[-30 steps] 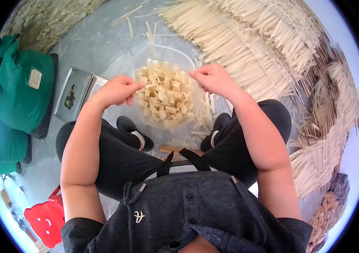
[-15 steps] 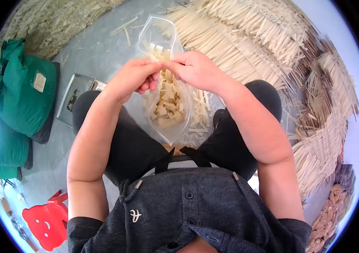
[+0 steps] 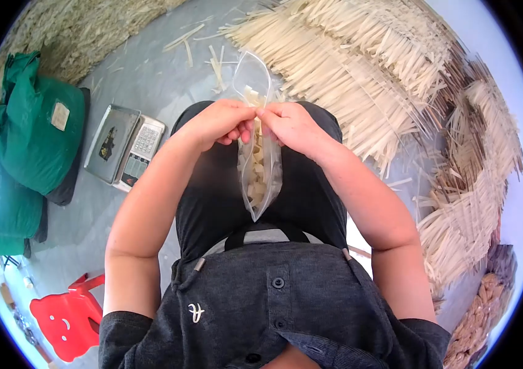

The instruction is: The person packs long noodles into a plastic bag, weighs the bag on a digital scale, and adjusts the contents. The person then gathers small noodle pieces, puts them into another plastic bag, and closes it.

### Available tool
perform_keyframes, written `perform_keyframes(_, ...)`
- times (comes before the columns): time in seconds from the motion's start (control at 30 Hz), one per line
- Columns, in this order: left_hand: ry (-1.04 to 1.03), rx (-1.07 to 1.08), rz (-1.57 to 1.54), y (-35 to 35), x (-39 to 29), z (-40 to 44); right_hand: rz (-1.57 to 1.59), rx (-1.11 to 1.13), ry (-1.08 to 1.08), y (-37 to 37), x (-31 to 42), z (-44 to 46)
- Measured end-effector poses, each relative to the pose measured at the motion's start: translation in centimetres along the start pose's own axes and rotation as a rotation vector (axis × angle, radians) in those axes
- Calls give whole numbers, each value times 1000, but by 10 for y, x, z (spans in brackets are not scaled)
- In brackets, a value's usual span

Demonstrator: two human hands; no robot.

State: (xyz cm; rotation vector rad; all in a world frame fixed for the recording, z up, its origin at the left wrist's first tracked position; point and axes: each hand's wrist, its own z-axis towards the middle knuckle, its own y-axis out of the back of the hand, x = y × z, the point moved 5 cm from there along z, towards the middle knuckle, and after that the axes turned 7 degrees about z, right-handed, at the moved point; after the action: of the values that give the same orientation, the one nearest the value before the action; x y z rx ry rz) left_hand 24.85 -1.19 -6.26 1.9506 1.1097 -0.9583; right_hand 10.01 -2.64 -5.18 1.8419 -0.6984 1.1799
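A clear plastic zip bag (image 3: 272, 192) hangs upright over my lap, its near end pointing toward me. Inside lie many short, flat, cream-coloured pieces (image 3: 257, 175), likely cut from dried strips. My left hand (image 3: 224, 123) is closed, pinching the bag's edge between thumb and forefinger, its other fingers curled. Meeting it at the middle of the bag, my right hand (image 3: 291, 126) also pinches the edge, thumb tip close to the left one. The bag's mouth loops out beyond both hands, partly open.
Pale dried strips (image 3: 335, 74) cover the floor ahead and to the right. A digital scale (image 3: 141, 144) sits at left, beside green sacks (image 3: 43, 135). Behind them stands a red stool (image 3: 65, 323). Shaggy fibrous material (image 3: 77, 37) lies at the far left.
My knees have come together beneath the bag. Both hands and the bag have moved slightly right and nearer to me, and the bag looks narrower. The scale is now uncovered.
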Motion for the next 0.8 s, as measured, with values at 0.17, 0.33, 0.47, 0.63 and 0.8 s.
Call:
perform_keyframes(0.17, 36, -46, 213, 6, -3, 24, 116, 8, -26, 2, -8, 5)
perform_keyframes(0.33, 54, -53, 359, 13, -11, 11, 357, 57, 99, -1, 0, -38)
perform_keyframes(0.47, -120, -350, 328, 26, -3, -32, 27, -8, 332, -10, -3, -99)
perform_keyframes(0.63, 24, -226, 152, 1, 41, -81, -452, -125, 802, -45, 18, -129)
perform_keyframes(0.8, -61, -167, -36, -31, 60, -92, -545, -238, 840, -67, 16, -126)
